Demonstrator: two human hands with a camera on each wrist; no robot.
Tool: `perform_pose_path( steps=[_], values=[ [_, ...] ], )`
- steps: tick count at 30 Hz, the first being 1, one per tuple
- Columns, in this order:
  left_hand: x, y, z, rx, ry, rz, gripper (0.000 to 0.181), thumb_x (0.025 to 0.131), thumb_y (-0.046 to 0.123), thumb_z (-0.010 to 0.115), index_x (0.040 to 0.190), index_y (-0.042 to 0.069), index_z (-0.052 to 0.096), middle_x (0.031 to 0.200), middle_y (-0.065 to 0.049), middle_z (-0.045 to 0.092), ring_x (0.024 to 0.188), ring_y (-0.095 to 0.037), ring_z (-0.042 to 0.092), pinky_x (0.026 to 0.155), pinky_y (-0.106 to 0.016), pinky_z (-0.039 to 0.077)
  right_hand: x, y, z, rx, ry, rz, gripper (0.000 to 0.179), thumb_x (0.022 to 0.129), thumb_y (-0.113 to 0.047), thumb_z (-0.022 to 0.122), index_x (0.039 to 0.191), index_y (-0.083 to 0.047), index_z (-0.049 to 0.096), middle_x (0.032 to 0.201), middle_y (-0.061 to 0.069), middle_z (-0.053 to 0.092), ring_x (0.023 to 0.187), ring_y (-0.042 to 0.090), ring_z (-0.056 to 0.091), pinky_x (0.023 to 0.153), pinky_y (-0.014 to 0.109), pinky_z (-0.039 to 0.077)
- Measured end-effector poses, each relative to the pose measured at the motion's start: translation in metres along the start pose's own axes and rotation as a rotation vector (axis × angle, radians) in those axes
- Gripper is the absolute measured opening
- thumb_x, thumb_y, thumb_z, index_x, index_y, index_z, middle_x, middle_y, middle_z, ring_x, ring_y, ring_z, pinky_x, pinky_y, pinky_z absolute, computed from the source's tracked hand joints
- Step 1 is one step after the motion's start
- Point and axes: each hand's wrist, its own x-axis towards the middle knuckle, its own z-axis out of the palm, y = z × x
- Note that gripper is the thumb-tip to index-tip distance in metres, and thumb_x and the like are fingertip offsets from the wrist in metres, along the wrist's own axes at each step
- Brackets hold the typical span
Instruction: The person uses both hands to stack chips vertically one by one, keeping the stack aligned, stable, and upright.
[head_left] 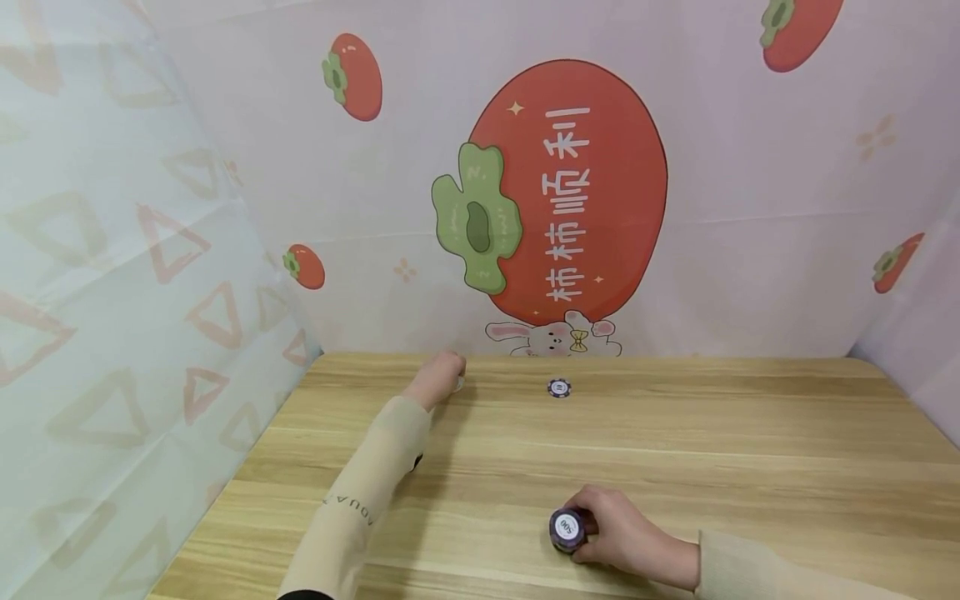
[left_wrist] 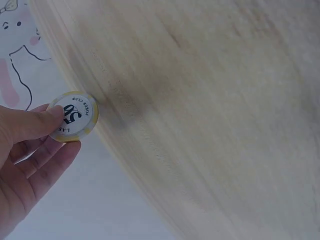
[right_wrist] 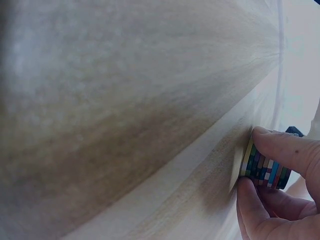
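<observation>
Far back at the left of the table, my left hand [head_left: 438,380] reaches out. In the left wrist view its thumb and fingers pinch a yellow-and-white poker chip [left_wrist: 82,120] marked 50, near the table edge. My right hand [head_left: 622,537] is at the front, its thumb and fingers curled round a stack of poker chips [head_left: 567,530]. The top chip is dark and reads 500. From the side, the right wrist view shows the stack [right_wrist: 267,167] with edges in several colours. Part of it is hidden by the thumb and fingers.
A dark-and-white poker chip [head_left: 558,388] lies flat near the table's back edge, right of my left hand. The wooden table [head_left: 720,442] meets a printed backdrop [head_left: 735,283] behind it, and a patterned cloth wall [head_left: 112,250] rises along the left side.
</observation>
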Motion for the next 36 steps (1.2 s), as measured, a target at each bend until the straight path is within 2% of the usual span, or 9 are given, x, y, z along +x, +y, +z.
perform_pose_path(
  steps=[8, 17, 25, 32, 36],
  values=[
    [-0.008, 0.006, -0.002, 0.056, 0.053, 0.106, 0.018, 0.068, -0.013, 0.055, 0.072, 0.004, 0.061, 0.074, -0.007, 0.058, 0.065, -0.019, 0.054, 0.056, -0.031, 0.046, 0.0, 0.0, 0.0, -0.015, 0.0, -0.003, 0.039, 0.057, -0.009, 0.083, 0.091, -0.007, 0.064, 0.086, -0.007, 0.058, 0.078, 0.003, 0.054, 0.068, 0.022, 0.047],
    [-0.019, 0.022, -0.009, 0.063, 0.016, 0.176, 0.018, 0.073, -0.012, 0.056, 0.075, 0.005, 0.06, 0.076, -0.005, 0.058, 0.066, -0.016, 0.053, 0.058, -0.028, 0.046, 0.0, 0.0, 0.0, -0.02, 0.001, -0.005, 0.039, 0.057, -0.008, 0.083, 0.091, -0.007, 0.065, 0.085, -0.008, 0.058, 0.078, 0.003, 0.053, 0.068, 0.022, 0.047],
    [-0.028, 0.036, -0.015, 0.064, 0.017, 0.268, 0.015, 0.075, -0.007, 0.061, 0.076, 0.007, 0.058, 0.074, -0.001, 0.054, 0.063, -0.014, 0.049, 0.056, -0.026, 0.043, 0.0, 0.001, 0.0, -0.018, 0.009, -0.017, 0.039, 0.056, -0.007, 0.083, 0.091, -0.007, 0.064, 0.085, -0.008, 0.058, 0.078, 0.002, 0.053, 0.067, 0.022, 0.047],
    [-0.036, 0.049, -0.02, 0.089, 0.049, 0.347, 0.014, 0.074, 0.002, 0.068, 0.073, 0.01, 0.057, 0.071, 0.002, 0.05, 0.06, -0.012, 0.05, 0.053, -0.024, 0.041, 0.0, 0.001, 0.0, -0.022, 0.011, -0.021, 0.039, 0.057, -0.008, 0.083, 0.091, -0.006, 0.064, 0.086, -0.008, 0.058, 0.077, 0.002, 0.053, 0.067, 0.021, 0.047],
    [-0.041, 0.056, -0.024, 0.093, 0.041, 0.363, 0.014, 0.075, 0.003, 0.069, 0.073, 0.01, 0.058, 0.071, 0.003, 0.049, 0.062, -0.011, 0.05, 0.053, -0.022, 0.041, 0.0, 0.001, 0.0, -0.022, 0.006, -0.017, 0.039, 0.058, -0.008, 0.083, 0.092, -0.007, 0.064, 0.086, -0.008, 0.058, 0.078, 0.003, 0.053, 0.068, 0.022, 0.047]
  ],
)
